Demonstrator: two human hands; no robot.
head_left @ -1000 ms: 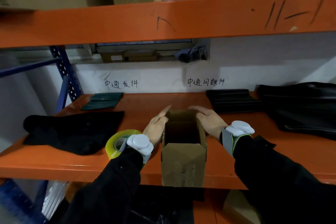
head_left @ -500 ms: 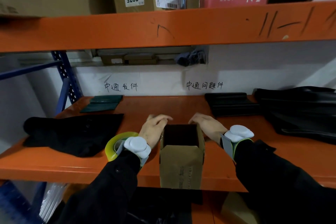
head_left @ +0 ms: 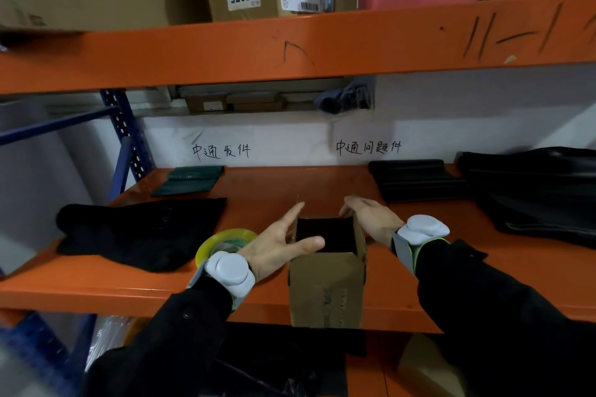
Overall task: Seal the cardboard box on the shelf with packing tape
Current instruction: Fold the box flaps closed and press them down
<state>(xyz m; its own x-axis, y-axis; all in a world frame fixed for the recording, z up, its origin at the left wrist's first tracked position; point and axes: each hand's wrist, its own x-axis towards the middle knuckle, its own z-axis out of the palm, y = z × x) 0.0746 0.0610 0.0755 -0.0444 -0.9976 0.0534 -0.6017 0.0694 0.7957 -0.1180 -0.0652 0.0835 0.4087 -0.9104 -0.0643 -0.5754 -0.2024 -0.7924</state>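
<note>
the orange metal shelf board (head_left: 274,184) carries six things. at its front edge stands a small brown cardboard box (head_left: 327,290), upright, its top open. just left of the box sits a yellowish roll of packing tape (head_left: 222,237), partly hidden. further left spreads a rumpled black cloth garment (head_left: 138,232), with flat dark green folded packets (head_left: 190,179) behind it near the wall. at the back right lie stacked flat black bags (head_left: 416,180), and beside them a large glossy black bag (head_left: 532,196).

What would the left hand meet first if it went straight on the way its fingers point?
Probably the cardboard box: the left hand angles toward its open top's left edge, thumb over the opening. Depth is unclear.
</note>
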